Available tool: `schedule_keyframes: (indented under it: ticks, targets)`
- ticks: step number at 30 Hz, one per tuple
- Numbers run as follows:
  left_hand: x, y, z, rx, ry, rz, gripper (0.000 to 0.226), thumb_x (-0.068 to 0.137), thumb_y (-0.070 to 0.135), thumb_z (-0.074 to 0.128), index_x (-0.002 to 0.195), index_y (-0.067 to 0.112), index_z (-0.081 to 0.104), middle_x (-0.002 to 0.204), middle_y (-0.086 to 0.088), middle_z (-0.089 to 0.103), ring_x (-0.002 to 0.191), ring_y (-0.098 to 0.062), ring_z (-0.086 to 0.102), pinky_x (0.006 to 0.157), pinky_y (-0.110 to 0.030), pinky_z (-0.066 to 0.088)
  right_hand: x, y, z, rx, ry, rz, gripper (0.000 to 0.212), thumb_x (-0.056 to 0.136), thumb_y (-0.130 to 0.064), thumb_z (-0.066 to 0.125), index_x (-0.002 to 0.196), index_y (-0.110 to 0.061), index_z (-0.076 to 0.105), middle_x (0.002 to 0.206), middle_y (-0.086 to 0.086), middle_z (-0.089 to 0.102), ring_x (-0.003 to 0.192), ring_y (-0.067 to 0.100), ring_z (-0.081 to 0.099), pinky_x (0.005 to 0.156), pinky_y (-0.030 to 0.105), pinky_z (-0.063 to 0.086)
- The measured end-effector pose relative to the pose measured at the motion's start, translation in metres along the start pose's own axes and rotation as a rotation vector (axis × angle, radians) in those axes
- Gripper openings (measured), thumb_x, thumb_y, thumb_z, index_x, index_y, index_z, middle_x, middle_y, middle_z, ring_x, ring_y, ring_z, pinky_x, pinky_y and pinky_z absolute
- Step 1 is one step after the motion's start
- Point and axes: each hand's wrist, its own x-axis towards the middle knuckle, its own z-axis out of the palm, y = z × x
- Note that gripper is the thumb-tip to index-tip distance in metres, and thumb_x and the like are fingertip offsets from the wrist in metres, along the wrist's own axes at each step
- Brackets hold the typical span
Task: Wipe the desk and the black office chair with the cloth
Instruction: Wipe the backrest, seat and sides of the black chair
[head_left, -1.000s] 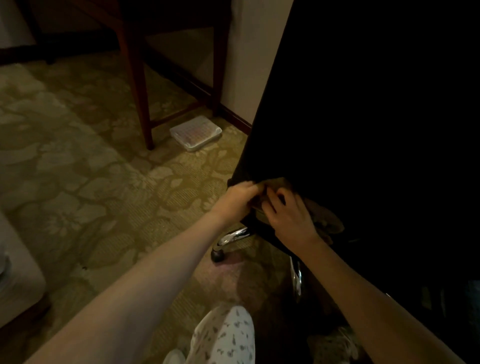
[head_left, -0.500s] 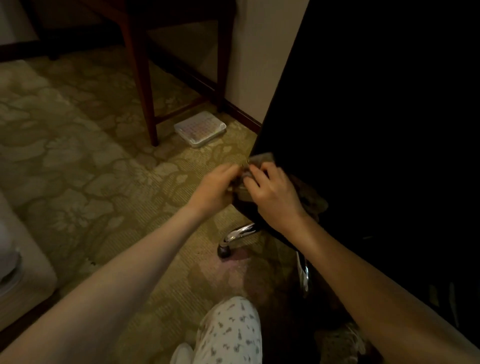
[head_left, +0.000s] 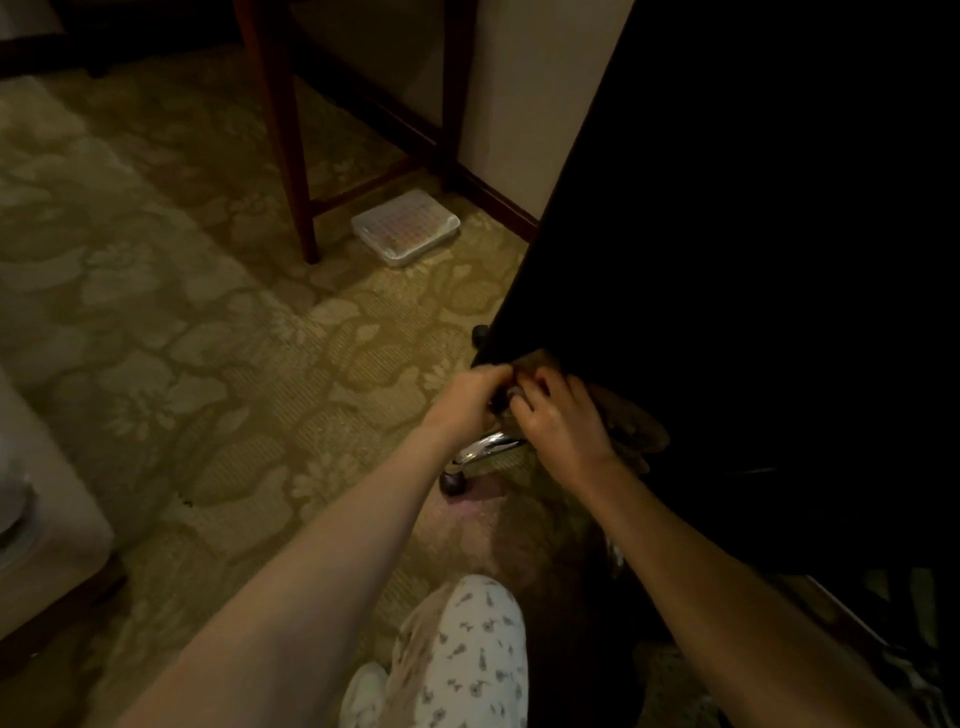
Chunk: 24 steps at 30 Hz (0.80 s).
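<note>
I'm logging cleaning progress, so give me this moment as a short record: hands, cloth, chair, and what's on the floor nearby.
left hand: fingers curled, pinching the cloth at the lower corner of the black office chair
right hand: fingers curled over the cloth, touching the left hand
cloth: bunched against the chair's lower edge
chair base: chrome leg and caster below the hands
floor: patterned carpet; clear plastic box beside a wooden leg
lighting: dim

A clear plastic box (head_left: 405, 227) lies on floral olive carpet (head_left: 156, 312) at 11 o'clock. A pale upholstered seat (head_left: 47, 499) sits at 8 o'clock. A cream wall (head_left: 519, 104) with a dark baseboard (head_left: 498, 200) stands at 12 o'clock.
</note>
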Motion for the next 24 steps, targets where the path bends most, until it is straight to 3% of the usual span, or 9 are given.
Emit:
schedule_keyframes:
  ticks: [3, 5, 7, 9, 13, 16, 19, 24]
  targets:
    - [-0.006, 0.009, 0.029, 0.02, -0.16, -0.018, 0.021, 0.077, -0.007, 0.057, 0.098, -0.004, 0.061, 0.103, -0.021, 0.062, 0.099, -0.031, 0.058, 0.068, -0.02, 0.03, -0.041, 0.004, 0.001, 0.002, -0.225, 0.022, 0.013, 0.056, -0.019, 0.071, 0.069, -0.019, 0.073, 0.088, 0.003, 0.072, 0.085, 0.025, 0.06, 0.063, 0.03, 0.05]
    - [-0.011, 0.016, 0.041, 0.06, -0.25, -0.008, 0.024, 0.078, -0.001, 0.058, 0.101, 0.002, 0.062, 0.106, -0.017, 0.062, 0.101, -0.031, 0.057, 0.073, -0.024, 0.036, -0.059, 0.008, -0.001, 0.053, -0.375, 0.097, 0.041, 0.031, -0.014, 0.087, 0.069, -0.017, 0.074, 0.084, 0.005, 0.072, 0.078, 0.028, 0.066, 0.057, 0.031, 0.053]
    - [-0.014, 0.024, 0.043, 0.083, -0.286, 0.027, 0.022, 0.077, 0.005, 0.06, 0.099, 0.008, 0.062, 0.102, -0.014, 0.061, 0.098, -0.031, 0.057, 0.077, -0.032, 0.047, -0.07, 0.013, -0.008, 0.061, -0.352, 0.141, 0.05, 0.023, -0.012, 0.089, 0.07, -0.015, 0.073, 0.083, 0.006, 0.071, 0.082, 0.032, 0.059, 0.057, 0.032, 0.054]
    - [-0.016, 0.035, 0.036, 0.091, -0.26, 0.106, 0.018, 0.077, 0.006, 0.062, 0.094, 0.008, 0.06, 0.099, -0.011, 0.058, 0.093, -0.031, 0.057, 0.074, -0.039, 0.049, -0.075, 0.021, -0.018, 0.065, -0.237, 0.096, 0.047, 0.03, -0.01, 0.085, 0.075, -0.014, 0.074, 0.089, 0.009, 0.072, 0.088, 0.03, 0.045, 0.062, 0.033, 0.054]
    - [-0.011, 0.07, 0.011, 0.13, -0.084, 0.245, 0.021, 0.076, 0.001, 0.06, 0.096, 0.007, 0.059, 0.097, -0.01, 0.057, 0.092, -0.029, 0.054, 0.066, -0.03, 0.04, -0.075, 0.047, -0.051, 0.11, -0.042, 0.065, 0.032, 0.06, -0.009, 0.058, 0.088, -0.01, 0.073, 0.104, 0.012, 0.07, 0.093, 0.028, 0.043, 0.069, 0.036, 0.055]
    - [-0.008, 0.102, -0.002, 0.112, 0.015, 0.372, 0.026, 0.064, -0.003, 0.062, 0.089, 0.004, 0.059, 0.087, -0.013, 0.059, 0.084, -0.036, 0.058, 0.062, -0.036, 0.051, -0.073, 0.065, -0.079, 0.04, 0.095, 0.051, 0.04, 0.077, -0.005, 0.036, 0.093, -0.008, 0.073, 0.105, 0.01, 0.07, 0.098, 0.028, 0.045, 0.077, 0.038, 0.049]
    - [-0.01, 0.13, -0.002, 0.093, 0.132, 0.453, 0.029, 0.061, 0.002, 0.053, 0.09, 0.002, 0.057, 0.086, -0.016, 0.058, 0.081, -0.038, 0.058, 0.058, -0.036, 0.05, -0.076, 0.083, -0.103, -0.026, 0.238, 0.036, 0.049, 0.092, 0.0, 0.024, 0.095, -0.007, 0.072, 0.106, 0.01, 0.07, 0.099, 0.028, 0.045, 0.081, 0.038, 0.037]
    - [-0.006, 0.154, 0.015, 0.199, 0.198, 0.599, 0.028, 0.071, 0.013, 0.037, 0.098, 0.016, 0.044, 0.087, -0.015, 0.059, 0.083, -0.023, 0.047, 0.059, -0.03, 0.048, -0.106, 0.114, -0.103, -0.147, 0.231, 0.036, 0.037, 0.09, -0.002, 0.025, 0.109, -0.012, 0.055, 0.125, 0.01, 0.061, 0.108, 0.03, 0.043, 0.089, 0.043, 0.035]
